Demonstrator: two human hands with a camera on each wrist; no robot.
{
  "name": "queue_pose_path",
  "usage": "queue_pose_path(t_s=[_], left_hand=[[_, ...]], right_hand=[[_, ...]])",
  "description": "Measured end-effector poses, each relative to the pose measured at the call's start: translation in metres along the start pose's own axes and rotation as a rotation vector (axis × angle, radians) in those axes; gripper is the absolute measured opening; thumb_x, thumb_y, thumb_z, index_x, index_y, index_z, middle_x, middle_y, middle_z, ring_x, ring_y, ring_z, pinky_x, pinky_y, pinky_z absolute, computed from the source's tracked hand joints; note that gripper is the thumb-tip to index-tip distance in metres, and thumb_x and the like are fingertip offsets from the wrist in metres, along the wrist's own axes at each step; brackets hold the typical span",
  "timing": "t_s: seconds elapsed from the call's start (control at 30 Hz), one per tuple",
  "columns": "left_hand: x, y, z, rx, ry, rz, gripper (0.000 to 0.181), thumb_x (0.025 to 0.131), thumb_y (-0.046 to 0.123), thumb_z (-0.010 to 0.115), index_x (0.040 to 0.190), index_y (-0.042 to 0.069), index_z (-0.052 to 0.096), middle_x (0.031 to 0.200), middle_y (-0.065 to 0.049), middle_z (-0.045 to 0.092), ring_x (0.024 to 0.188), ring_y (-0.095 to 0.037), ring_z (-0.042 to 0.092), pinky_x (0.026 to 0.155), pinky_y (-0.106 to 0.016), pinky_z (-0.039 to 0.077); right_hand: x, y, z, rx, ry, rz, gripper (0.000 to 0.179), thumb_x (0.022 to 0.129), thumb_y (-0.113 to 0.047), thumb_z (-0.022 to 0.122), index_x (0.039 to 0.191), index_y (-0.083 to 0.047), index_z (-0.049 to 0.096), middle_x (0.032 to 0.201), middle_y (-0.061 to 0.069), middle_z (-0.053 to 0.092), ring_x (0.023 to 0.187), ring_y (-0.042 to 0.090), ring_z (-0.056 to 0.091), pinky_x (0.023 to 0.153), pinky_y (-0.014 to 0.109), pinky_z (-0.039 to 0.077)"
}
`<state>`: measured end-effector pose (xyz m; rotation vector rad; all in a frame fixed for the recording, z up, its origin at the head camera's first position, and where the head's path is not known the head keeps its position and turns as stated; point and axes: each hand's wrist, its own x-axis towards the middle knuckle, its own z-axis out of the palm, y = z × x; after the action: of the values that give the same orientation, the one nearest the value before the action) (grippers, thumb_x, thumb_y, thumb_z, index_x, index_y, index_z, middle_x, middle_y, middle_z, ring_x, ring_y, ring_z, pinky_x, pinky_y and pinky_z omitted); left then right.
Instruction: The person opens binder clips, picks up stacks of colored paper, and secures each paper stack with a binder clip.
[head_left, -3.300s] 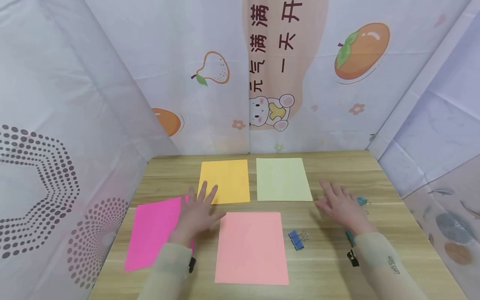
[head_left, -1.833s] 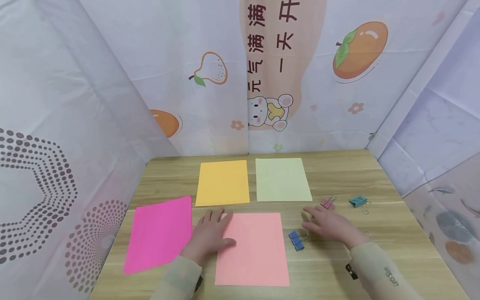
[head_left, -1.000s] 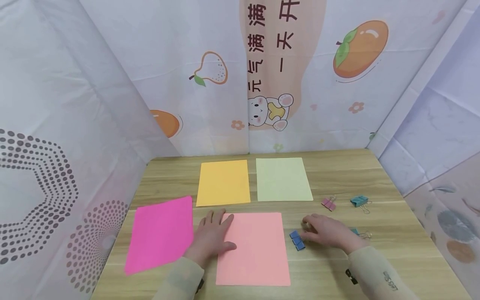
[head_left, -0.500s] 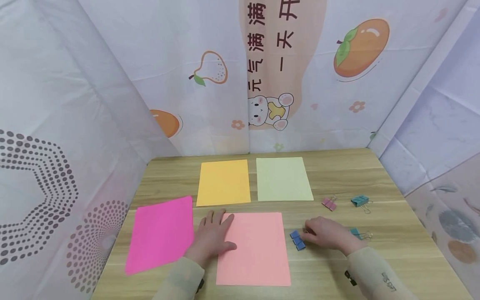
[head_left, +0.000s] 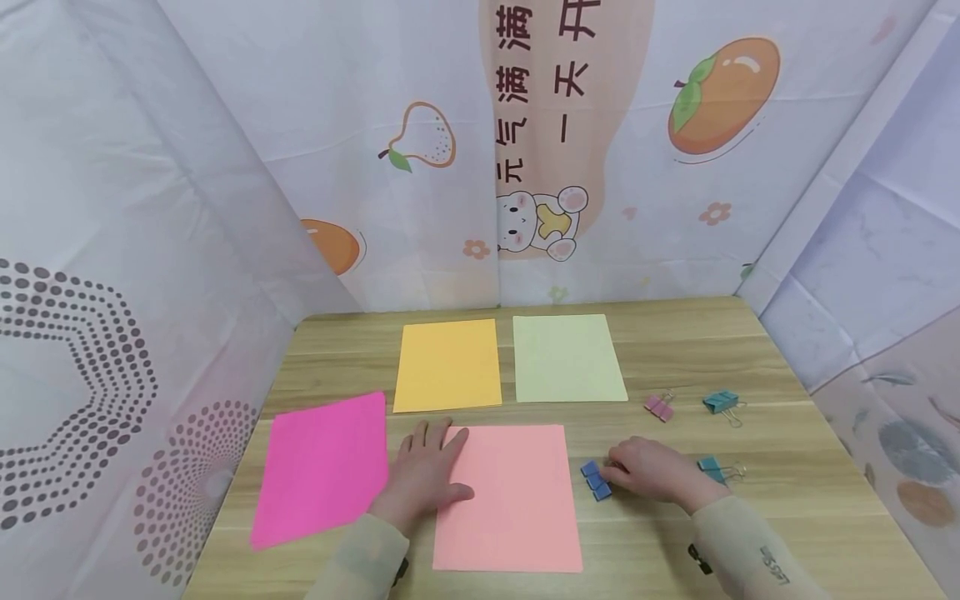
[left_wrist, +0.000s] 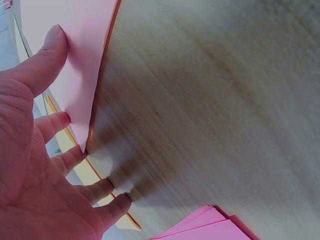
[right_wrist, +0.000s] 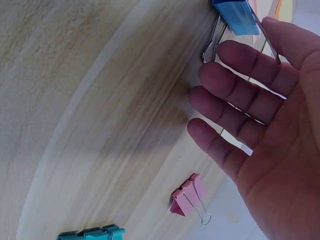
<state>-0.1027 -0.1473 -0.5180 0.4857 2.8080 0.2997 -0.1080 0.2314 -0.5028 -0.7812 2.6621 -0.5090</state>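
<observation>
A stack of light pink paper (head_left: 510, 517) lies at the front middle of the table. My left hand (head_left: 422, 477) rests on its left edge, thumb on the paper and fingers spread; the left wrist view shows the thumb (left_wrist: 42, 62) over the sheet's corner. Right of the stack lies a blue binder clip (head_left: 596, 481). My right hand (head_left: 651, 471) pinches a wire handle of this clip between thumb and index finger, as the right wrist view shows the clip (right_wrist: 237, 16) by the fingertips. Its other fingers are loosely bent. The hand hides the handles in the head view.
Magenta paper (head_left: 322, 471) lies at left, yellow paper (head_left: 447, 367) and pale green paper (head_left: 567, 358) at the back. A pink binder clip (head_left: 659, 407) and teal binder clips (head_left: 722, 402) lie at right. Fabric walls border the back and sides.
My left hand has come from beside the magenta paper onto the light pink stack and stays there. My right hand has moved down and left to the blue binder clip, its fingers now curled at the handle.
</observation>
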Motion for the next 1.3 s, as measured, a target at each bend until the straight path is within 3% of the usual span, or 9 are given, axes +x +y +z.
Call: queue_pose_path(t_s=[0.53, 1.3], left_hand=[[0.002, -0.002, 0.003, 0.012, -0.005, -0.002, 0.091, 0.083, 0.058, 0.077, 0.156, 0.018, 0.043, 0.164, -0.017, 0.030, 0.147, -0.054, 0.024, 0.115, -0.066, 0.027], [0.000, -0.001, 0.001, -0.003, -0.010, -0.007, 0.089, 0.083, 0.055, 0.078, 0.156, 0.017, 0.044, 0.163, -0.018, 0.030, 0.147, -0.054, 0.024, 0.115, -0.066, 0.028]], right_hand=[[0.000, -0.003, -0.001, 0.025, -0.013, 0.005, 0.032, 0.101, -0.030, 0.063, 0.072, -0.020, 0.053, 0.067, -0.011, 0.044, 0.064, 0.005, 0.038, 0.060, 0.027, 0.036], [0.001, 0.008, -0.006, 0.183, -0.036, -0.003, 0.036, 0.102, -0.028, 0.063, 0.069, -0.021, 0.050, 0.064, -0.015, 0.038, 0.058, 0.000, 0.037, 0.056, 0.022, 0.033]])
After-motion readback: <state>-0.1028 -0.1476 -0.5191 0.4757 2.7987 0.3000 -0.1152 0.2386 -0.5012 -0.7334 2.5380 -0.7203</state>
